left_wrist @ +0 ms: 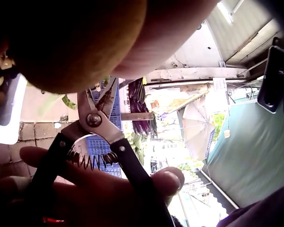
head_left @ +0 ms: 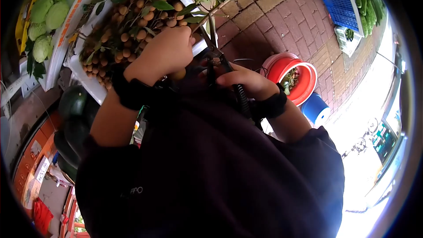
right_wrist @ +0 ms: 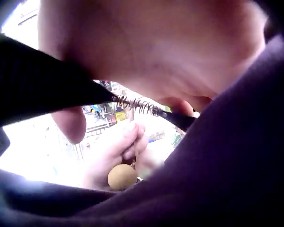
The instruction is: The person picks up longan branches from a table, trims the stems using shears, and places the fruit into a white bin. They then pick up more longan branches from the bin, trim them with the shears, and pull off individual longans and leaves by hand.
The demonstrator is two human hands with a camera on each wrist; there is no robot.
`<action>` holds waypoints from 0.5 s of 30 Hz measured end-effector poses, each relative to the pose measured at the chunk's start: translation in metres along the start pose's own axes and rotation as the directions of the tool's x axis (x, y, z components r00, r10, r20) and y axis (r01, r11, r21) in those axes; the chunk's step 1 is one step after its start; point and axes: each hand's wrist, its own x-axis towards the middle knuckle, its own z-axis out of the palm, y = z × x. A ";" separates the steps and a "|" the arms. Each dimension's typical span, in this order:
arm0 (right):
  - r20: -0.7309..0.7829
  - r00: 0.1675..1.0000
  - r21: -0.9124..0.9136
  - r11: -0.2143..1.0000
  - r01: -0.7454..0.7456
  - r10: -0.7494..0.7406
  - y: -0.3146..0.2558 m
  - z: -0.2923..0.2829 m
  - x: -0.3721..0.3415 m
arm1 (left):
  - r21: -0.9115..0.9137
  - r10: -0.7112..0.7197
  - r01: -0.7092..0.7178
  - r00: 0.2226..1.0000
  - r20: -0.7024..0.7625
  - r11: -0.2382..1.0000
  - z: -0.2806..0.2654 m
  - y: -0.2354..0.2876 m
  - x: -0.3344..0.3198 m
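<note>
My left hand (head_left: 161, 55) is curled round the stem end of a longan sprig beside a white foam box (head_left: 96, 91) heaped with longans (head_left: 128, 22). A longan (right_wrist: 123, 177) hangs under its fingers in the right wrist view. Leafy twigs (head_left: 207, 0) rise just beyond this hand. My right hand (head_left: 249, 81) grips black-handled pruning shears (head_left: 216, 59), close to the left hand and in front of the dark shirt. In the left wrist view the blades of the shears (left_wrist: 93, 119) stand apart, with the spring showing between the handles. A large, dark longan (left_wrist: 85, 52) fills the top there.
To the left is a white box of pale green vegetables (head_left: 57, 15), with dark green melons (head_left: 72, 101) below. On the brick floor stand a red bucket (head_left: 312, 78) holding scraps and a blue tub (head_left: 315, 108). A blue crate (head_left: 332, 0) lies near green vegetables at the upper right.
</note>
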 end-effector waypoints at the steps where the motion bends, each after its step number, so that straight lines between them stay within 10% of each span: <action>1: 0.008 1.000 -0.002 1.000 -0.005 0.005 0.002 -0.001 0.001 | 0.019 0.016 -0.015 0.998 -0.057 1.000 0.006 -0.006 -0.001; 10: 0.283 0.955 -0.342 0.920 0.191 -0.093 0.023 -0.011 0.008 | -0.128 0.021 -0.045 0.982 -0.187 0.991 0.004 -0.012 -0.025; 15: 0.019 1.000 -0.523 0.852 -0.010 0.024 -0.016 0.007 0.005 | -0.129 -0.016 -0.016 0.968 -0.249 0.991 -0.002 -0.010 -0.039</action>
